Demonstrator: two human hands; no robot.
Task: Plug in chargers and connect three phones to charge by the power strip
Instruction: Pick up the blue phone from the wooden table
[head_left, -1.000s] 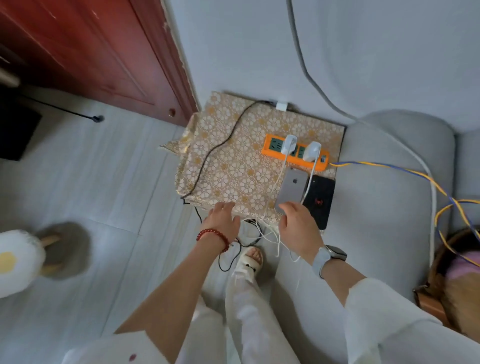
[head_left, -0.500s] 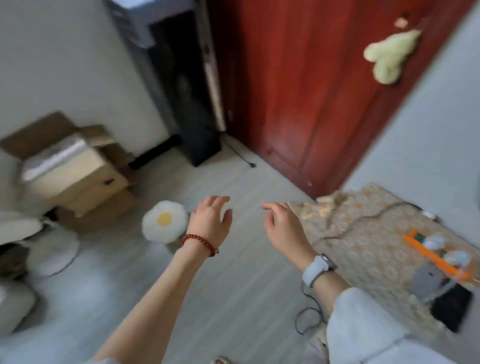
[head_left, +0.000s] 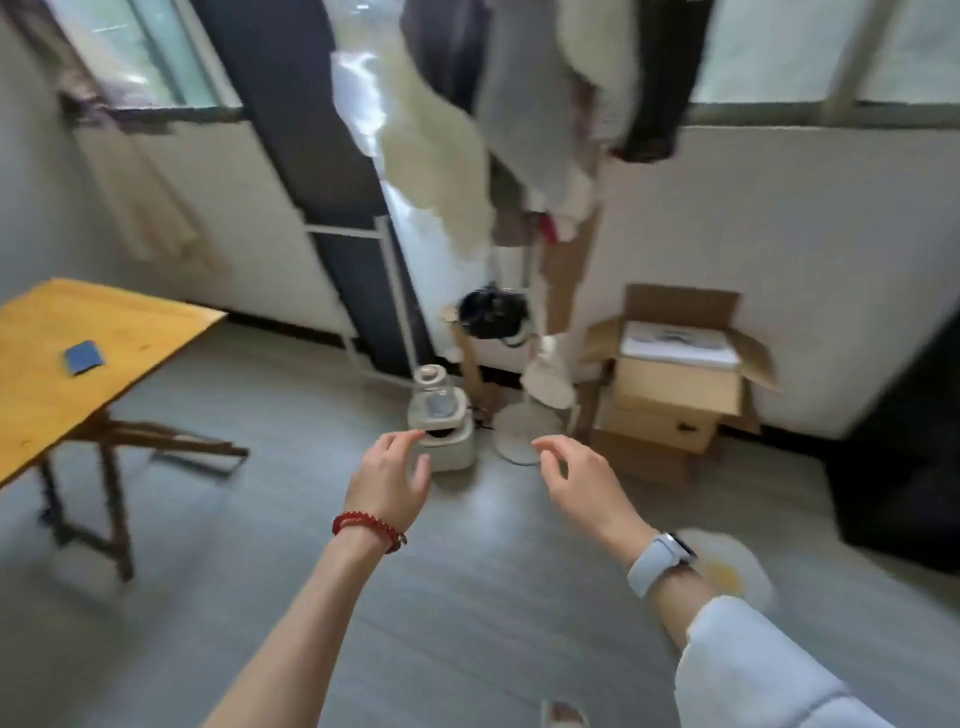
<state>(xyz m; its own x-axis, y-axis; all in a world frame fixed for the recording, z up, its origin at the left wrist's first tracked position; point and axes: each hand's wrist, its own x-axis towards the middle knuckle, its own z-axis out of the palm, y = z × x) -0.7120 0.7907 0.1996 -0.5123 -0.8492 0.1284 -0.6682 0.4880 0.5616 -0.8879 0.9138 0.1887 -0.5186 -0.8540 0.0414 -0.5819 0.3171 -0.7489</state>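
Both hands hang in the air in front of me over the grey floor, holding nothing. My left hand, with a red bead bracelet at the wrist, has loosely bent fingers. My right hand, with a pale watch at the wrist, also has relaxed, slightly curled fingers. A blue flat object, possibly a phone, lies on the yellow table at the left. The power strip, chargers and the phones beside it are out of view.
A white water dispenser stands on the floor just beyond my left hand. A fan base, open cardboard boxes and a clothes rack with hanging garments line the far wall. A white-and-yellow cushion lies at right.
The view has swung away from the small table with the orange power strip and two phones to the window side of the room. Both hands left that table and now hang free.
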